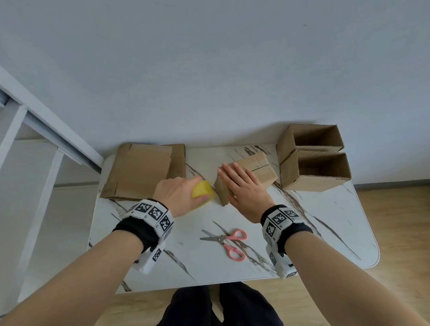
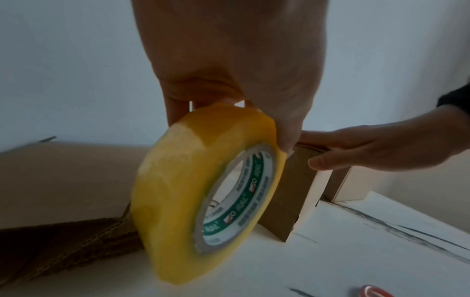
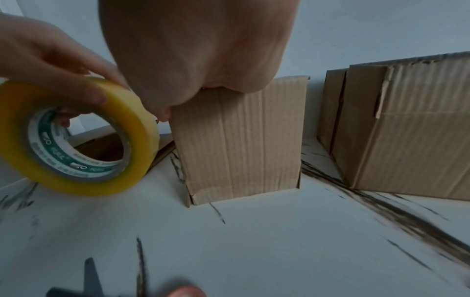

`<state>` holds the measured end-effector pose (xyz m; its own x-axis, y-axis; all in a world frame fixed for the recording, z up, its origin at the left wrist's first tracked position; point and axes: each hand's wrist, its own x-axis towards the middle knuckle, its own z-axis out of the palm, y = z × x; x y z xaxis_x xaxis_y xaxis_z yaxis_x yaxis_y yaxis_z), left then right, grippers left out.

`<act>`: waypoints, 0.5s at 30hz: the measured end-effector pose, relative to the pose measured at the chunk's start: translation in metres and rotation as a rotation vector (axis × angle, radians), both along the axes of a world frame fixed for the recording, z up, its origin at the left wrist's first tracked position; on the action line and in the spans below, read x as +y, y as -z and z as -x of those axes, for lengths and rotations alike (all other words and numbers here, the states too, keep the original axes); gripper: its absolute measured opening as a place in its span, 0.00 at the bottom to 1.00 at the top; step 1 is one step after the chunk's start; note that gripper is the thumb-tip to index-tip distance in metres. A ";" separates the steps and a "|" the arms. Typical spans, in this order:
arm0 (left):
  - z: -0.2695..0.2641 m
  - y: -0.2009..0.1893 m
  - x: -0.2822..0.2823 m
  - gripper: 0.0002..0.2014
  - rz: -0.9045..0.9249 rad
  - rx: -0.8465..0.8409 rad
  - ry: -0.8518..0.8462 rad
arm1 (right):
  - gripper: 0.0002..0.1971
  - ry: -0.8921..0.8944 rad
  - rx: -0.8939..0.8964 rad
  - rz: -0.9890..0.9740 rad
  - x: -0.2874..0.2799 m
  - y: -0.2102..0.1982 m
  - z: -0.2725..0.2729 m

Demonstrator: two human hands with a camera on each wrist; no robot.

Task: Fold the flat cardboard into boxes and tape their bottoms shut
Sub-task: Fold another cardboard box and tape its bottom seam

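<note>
A small cardboard box (image 1: 258, 170) stands in the middle of the marble table (image 1: 309, 232), closed flaps facing up. My right hand (image 1: 239, 184) lies flat on those flaps, fingers straight and pressing down; in the left wrist view the thumb (image 2: 328, 160) rests against the box's side (image 2: 287, 197). Just left of the box, my left hand (image 1: 178, 195) grips a yellow tape roll (image 1: 202, 191), held tilted on edge close above the table. The wrist views show the roll (image 2: 203, 191) (image 3: 76, 136) right beside the box wall (image 3: 241, 144).
A stack of flat cardboard (image 1: 141, 170) lies at the back left. Two folded boxes (image 1: 310, 140) (image 1: 314, 171) stand open side up at the back right. Pink-handled scissors (image 1: 226, 243) lie near the front, between my wrists. A wall runs behind the table.
</note>
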<state>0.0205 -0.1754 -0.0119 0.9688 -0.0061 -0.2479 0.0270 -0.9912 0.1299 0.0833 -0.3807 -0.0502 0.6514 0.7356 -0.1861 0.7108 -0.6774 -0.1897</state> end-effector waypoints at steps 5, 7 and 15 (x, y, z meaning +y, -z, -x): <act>-0.006 0.004 -0.004 0.21 0.015 0.059 -0.037 | 0.30 0.031 0.001 0.016 0.005 -0.005 0.002; -0.008 0.006 -0.006 0.20 0.045 0.094 -0.049 | 0.29 0.051 -0.007 0.007 0.007 -0.010 0.004; -0.007 0.014 0.000 0.27 0.156 0.166 -0.042 | 0.18 -0.051 -0.264 -0.284 -0.010 -0.003 0.042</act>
<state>0.0270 -0.1753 -0.0262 0.9148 -0.0171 -0.4035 0.1018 -0.9571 0.2714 0.0409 -0.3904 -0.0470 0.6106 0.7667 0.1984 0.7918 -0.5866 -0.1703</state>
